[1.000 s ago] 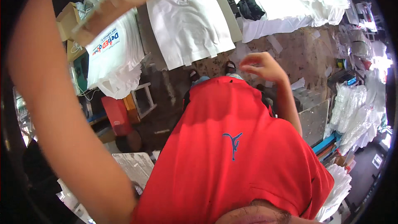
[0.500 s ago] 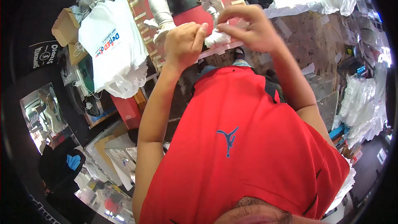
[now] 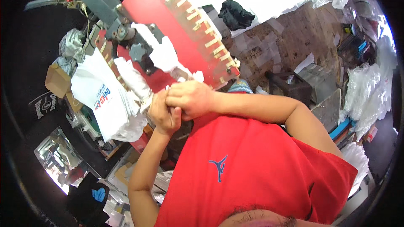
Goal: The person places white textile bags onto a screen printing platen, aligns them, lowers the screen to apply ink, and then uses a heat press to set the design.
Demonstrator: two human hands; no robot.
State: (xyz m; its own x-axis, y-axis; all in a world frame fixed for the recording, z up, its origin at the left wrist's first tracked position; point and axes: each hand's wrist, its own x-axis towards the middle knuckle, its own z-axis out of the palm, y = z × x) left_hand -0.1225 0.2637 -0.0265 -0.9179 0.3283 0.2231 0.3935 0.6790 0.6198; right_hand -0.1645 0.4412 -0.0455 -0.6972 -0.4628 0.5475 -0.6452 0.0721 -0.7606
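Note:
A heat press with a red upper plate [image 3: 185,38] stands in front of me, a dark knob [image 3: 137,53] on top. Its handle has two arms wrapped in white cloth, a left arm [image 3: 134,77] and a right arm [image 3: 162,50], both running toward me. My left hand [image 3: 162,113] is closed at the near end of the handle, thumb outward. Against it and partly over it, my right hand [image 3: 191,98] is closed too, fingers curled. The stretch of handle under my fingers is mostly hidden.
To the left lies a stack of white plastic bags [image 3: 99,96] with coloured print, beside an open cardboard box [image 3: 58,80]. A black cloth bundle [image 3: 235,14] sits on a white surface at the back. Clear plastic packs [image 3: 364,94] hang at the right.
My right hand, raised apart with bent fingers before, has come down and left against my left hand. The view has turned, showing more of the press; both hands appear lower.

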